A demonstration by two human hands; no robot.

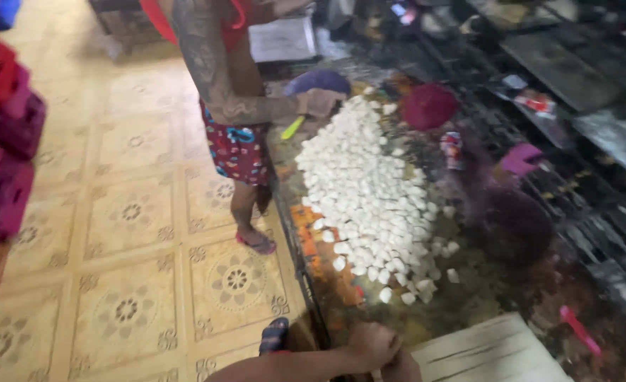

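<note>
Patterned beige floor tiles [129, 212] border a glossy worktop [468, 304] heaped with small white chunks [369, 191] (a co-worker's hand [320, 102] touches them); both own hands [377, 346], fingers curled shut, meet near a pale board [483, 350].

A glossy, see-through glass table top [468, 297] is seen, with shine on it. Small white chalky-looking lumps [369, 191] with a matt face are piled on it. A pale wooden board [483, 350] with rough grain is shown. The patterned yellow floor tiles [129, 212] look smooth and slightly shiny.
</note>
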